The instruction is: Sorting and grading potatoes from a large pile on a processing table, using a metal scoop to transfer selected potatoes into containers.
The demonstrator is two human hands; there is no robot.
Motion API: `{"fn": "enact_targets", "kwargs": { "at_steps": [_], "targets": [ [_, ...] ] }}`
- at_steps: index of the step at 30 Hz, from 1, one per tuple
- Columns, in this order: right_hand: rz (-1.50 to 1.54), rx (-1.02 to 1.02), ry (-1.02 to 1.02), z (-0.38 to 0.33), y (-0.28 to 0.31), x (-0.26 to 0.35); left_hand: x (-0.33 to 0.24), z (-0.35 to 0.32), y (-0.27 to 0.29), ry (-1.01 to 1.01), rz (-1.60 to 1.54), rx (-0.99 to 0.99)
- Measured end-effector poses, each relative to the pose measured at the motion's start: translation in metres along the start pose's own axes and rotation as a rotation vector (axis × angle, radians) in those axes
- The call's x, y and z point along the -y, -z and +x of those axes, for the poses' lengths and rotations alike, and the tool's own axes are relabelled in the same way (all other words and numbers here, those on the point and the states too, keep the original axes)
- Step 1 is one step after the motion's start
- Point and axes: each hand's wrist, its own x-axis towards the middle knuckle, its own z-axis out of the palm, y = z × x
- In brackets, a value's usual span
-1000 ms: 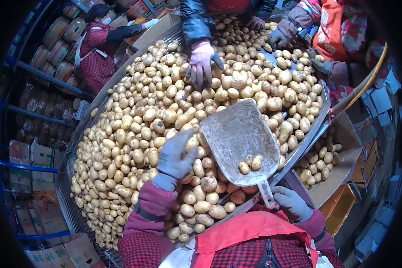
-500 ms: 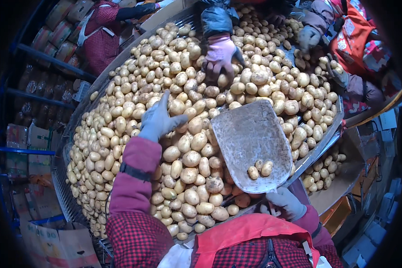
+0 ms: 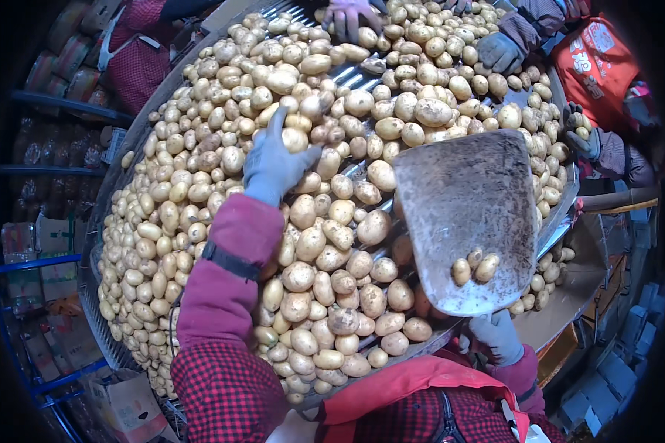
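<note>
A heap of pale yellow potatoes (image 3: 303,273) covers a metal sorting table with roller bars. Over the middle of the heap, my left hand (image 3: 273,162) in a grey glove is open, its forefinger and thumb stretched apart among the potatoes. At the lower right my right hand (image 3: 497,338), also gloved in grey, is closed round the handle of a worn metal scoop (image 3: 465,199); the grip itself is partly hidden. The scoop's broad blade lies over the right side of the heap. Three small potatoes (image 3: 474,266) rest in it near the handle end.
Across the table are a co-worker's pink-gloved hand (image 3: 353,16) and another's grey-gloved hands (image 3: 501,53), beside a red bag or apron (image 3: 597,70). A cardboard box (image 3: 569,295) with potatoes stands below the right edge. Blue racks (image 3: 48,262) with cartons line the left.
The scoop has shifted right and slightly up with the small potatoes still in it. The pink-gloved hand has drawn back to the far edge, and more roller bars show between the potatoes.
</note>
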Motion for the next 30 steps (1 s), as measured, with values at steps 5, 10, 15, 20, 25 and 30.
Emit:
{"fn": "enact_targets", "kwargs": {
  "at_steps": [5, 10, 15, 20, 25, 30],
  "targets": [
    [-0.03, -0.005, -0.025, 0.006, -0.006, 0.014, -0.029, 0.067, -0.015, -0.014, -0.087, 0.02],
    [-0.02, -0.06, -0.049, 0.009, -0.01, 0.01, -0.045, 0.121, -0.026, -0.128, -0.419, -0.077],
    [-0.004, -0.079, 0.001, 0.008, 0.001, 0.005, -0.051, 0.088, -0.007, -0.49, -0.368, -0.108],
    [0.002, -0.047, 0.031, 0.012, 0.008, -0.005, 0.016, 0.011, 0.002, -0.397, -0.05, 0.156],
    [0.0, -0.026, 0.041, 0.012, 0.01, -0.01, 0.009, -0.061, -0.008, -0.442, 0.333, 0.071],
    [-0.003, -0.003, 0.036, 0.013, 0.012, -0.014, -0.032, -0.116, -0.015, -0.579, 0.462, 0.055]
  ]
}}
